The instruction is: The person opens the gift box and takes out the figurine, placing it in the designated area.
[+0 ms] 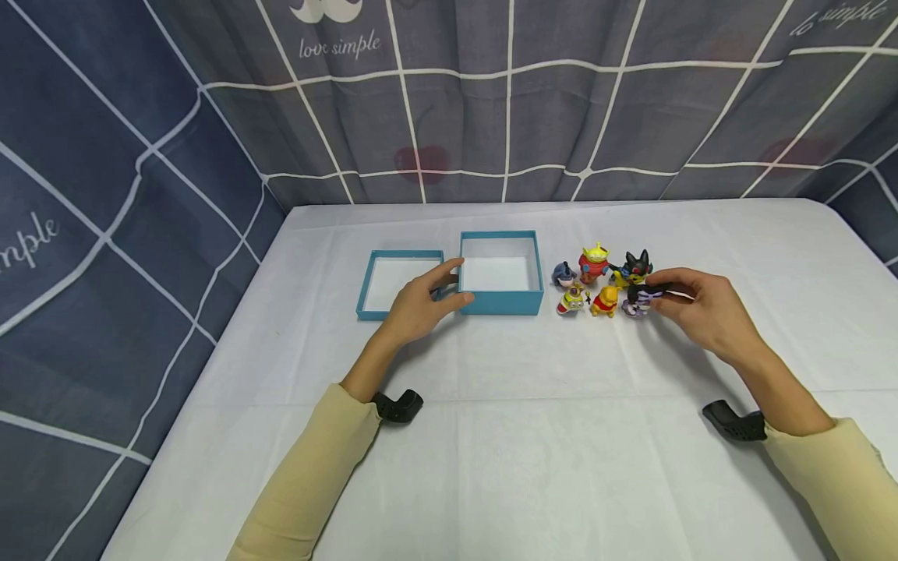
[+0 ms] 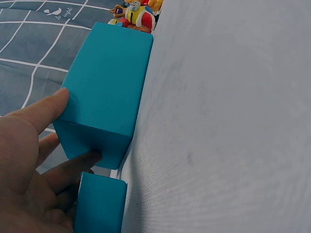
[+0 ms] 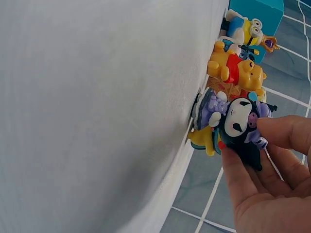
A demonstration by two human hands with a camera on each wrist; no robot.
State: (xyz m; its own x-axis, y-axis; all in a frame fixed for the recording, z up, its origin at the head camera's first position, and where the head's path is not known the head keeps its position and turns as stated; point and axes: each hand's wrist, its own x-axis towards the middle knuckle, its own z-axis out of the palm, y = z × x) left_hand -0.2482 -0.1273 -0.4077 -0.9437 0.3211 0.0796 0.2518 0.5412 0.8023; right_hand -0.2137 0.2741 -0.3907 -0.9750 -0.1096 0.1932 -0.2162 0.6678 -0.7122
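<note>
My right hand (image 1: 705,308) pinches a black-and-white figurine in purple (image 3: 238,121) between thumb and fingers, at the right end of a group of toy figurines. My left hand (image 1: 424,300) touches the left side of an open turquoise box (image 1: 501,303) with relaxed fingers, the thumb by its front left corner. The box has a white inside. A shallow turquoise lid (image 1: 372,315) lies open side up left of the box, partly behind the left hand. Beside the held figurine stand a yellow bear in a red shirt (image 1: 605,301) and a black-eared figurine (image 1: 637,266).
Between box and bear are a goggled yellow figurine with a crown (image 1: 571,300), a blue-grey donkey figurine (image 1: 563,274) and a yellow-headed figurine in red (image 1: 593,262). A white cloth covers the table (image 1: 533,467). Dark checked curtains (image 1: 456,117) hang behind and at the sides.
</note>
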